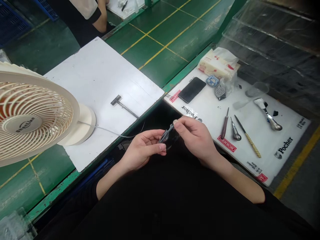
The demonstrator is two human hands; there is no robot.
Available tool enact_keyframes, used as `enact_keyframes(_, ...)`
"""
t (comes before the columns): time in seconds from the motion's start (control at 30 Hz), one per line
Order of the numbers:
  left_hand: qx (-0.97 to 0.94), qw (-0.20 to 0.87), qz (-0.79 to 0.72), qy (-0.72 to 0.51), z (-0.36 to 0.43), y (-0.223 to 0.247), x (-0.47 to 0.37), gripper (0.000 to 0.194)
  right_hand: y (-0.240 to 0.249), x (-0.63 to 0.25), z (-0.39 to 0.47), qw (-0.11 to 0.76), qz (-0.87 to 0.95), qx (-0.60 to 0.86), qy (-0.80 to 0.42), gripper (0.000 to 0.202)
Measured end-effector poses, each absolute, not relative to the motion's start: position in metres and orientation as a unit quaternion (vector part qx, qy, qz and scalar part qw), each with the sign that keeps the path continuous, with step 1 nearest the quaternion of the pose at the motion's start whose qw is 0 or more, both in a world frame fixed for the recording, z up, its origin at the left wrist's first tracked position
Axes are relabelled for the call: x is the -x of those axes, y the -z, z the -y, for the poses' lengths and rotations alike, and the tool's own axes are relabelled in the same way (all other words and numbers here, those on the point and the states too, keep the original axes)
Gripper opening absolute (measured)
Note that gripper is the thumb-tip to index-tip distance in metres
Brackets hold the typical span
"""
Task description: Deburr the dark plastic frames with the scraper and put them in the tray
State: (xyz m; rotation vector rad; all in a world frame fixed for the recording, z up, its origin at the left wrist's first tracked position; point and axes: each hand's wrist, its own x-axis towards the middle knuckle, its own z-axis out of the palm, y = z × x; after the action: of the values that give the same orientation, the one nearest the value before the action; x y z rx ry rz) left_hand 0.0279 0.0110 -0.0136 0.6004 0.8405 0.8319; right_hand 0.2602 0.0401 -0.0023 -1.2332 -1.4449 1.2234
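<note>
A small dark bundle, looking like a coiled cable (pixel 165 136), is held between both hands above the dark gap in front of the tables. My left hand (pixel 143 148) pinches the bundle's lower part between thumb and fingers. With thumb and forefinger, my right hand (pixel 193 136) grips its upper end. A dark metal T-shaped tool (pixel 125 107) lies on the white board (pixel 100 76) beyond my left hand. To the right, a dark-handled screwdriver (pixel 224 128), a short pointed tool (pixel 235 130) and a file with a yellow handle (pixel 251 143) rest on the printed white board (pixel 267 166).
A cream fan (pixel 37 116) stands at the left, its thin cord (pixel 110 131) running towards my left hand. A phone (pixel 192 90), a tissue pack (pixel 217 65), a small plastic bag (pixel 220 90) and a metal-handled tool (pixel 270 116) lie at the right. Another person's arm (pixel 100 18) shows beyond.
</note>
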Motion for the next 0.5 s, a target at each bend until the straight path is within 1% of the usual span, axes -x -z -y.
enact_keyframes(0.1, -0.297, 0.775, -0.393, -0.395, -0.0093, 0.0191, -0.0289, 0.043, -0.0012, -0.2598, -0.0388, 0.417, 0.611, 0.502, -0.448, 0.057)
enact_keyframes(0.2, -0.3, 0.757, -0.396, -0.424, -0.0071, 0.0225, -0.0295, 0.04, 0.0003, -0.2582, -0.0365, 0.426, 0.624, 0.508, -0.414, 0.055)
enact_keyframes(0.37, -0.328, 0.749, -0.369, -0.442, -0.0053, 0.0235, -0.0269, 0.046, 0.0037, -0.2595, -0.0342, 0.453, 0.664, 0.488, -0.339, 0.039)
enact_keyframes(0.5, -0.366, 0.715, -0.371, -0.467, -0.0038, 0.0212, -0.028, 0.039, 0.0077, -0.2623, -0.0307, 0.486, 0.747, 0.401, -0.212, 0.02)
